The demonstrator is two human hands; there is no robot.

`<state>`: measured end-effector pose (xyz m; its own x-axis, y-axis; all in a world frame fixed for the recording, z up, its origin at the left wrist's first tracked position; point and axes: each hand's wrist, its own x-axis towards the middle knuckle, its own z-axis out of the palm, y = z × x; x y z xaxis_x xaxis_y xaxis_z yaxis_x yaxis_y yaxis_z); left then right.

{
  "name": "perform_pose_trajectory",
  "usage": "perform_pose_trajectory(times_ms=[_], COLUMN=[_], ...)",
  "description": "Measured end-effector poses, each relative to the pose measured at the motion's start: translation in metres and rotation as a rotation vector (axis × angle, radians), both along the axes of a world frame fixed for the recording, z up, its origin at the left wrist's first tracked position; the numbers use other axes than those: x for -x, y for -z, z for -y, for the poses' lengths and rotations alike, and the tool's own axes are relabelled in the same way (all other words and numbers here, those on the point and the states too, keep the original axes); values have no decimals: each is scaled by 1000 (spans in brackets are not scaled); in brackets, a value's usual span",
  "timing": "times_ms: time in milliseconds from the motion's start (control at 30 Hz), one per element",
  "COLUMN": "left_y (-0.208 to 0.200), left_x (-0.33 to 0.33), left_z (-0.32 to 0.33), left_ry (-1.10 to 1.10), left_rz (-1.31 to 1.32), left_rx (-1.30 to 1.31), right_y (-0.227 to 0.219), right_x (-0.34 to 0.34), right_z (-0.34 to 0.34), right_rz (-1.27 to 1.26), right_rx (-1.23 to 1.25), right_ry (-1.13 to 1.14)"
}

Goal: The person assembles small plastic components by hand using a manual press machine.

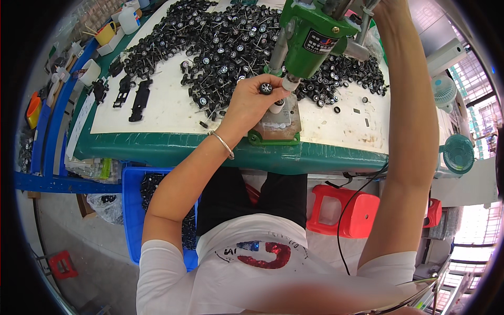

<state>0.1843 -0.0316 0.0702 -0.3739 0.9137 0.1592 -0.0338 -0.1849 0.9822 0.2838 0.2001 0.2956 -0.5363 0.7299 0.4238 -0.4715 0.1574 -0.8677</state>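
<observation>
My left hand (pixel 251 104) is closed under the head of a green hand press (pixel 310 47), its thumb and fingers pinched together. A small black toy wheel (pixel 266 88) with a silver hub shows at those fingers. Just below the fingertips, another toy wheel (pixel 279 102) sits at a white holder on the press base (pixel 283 126). Up at the top edge, my right hand (pixel 389 6) is wrapped at the metal press lever (pixel 369 9), its fingers partly cut off by the frame.
Piles of toy wheels on axles (pixel 220 47) cover the back of the white-topped table (pixel 173 118). Black toy chassis (pixel 140 100) lie at the left. A blue bin (pixel 134 210) stands below, left of my legs; a red stool (pixel 344 210) is at the right.
</observation>
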Motion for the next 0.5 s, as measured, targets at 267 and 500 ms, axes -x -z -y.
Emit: perform_pose_trajectory(times_ms=[267, 500], left_y=[-2, 2], left_x=[2, 1], left_z=[6, 6], left_ry=[-30, -27], left_rz=[-92, -122], left_rx=[7, 4], right_y=[-29, 7], right_x=[-46, -19], right_z=[74, 127], right_rz=[-217, -322], right_rx=[912, -383], right_ry=[-639, 403])
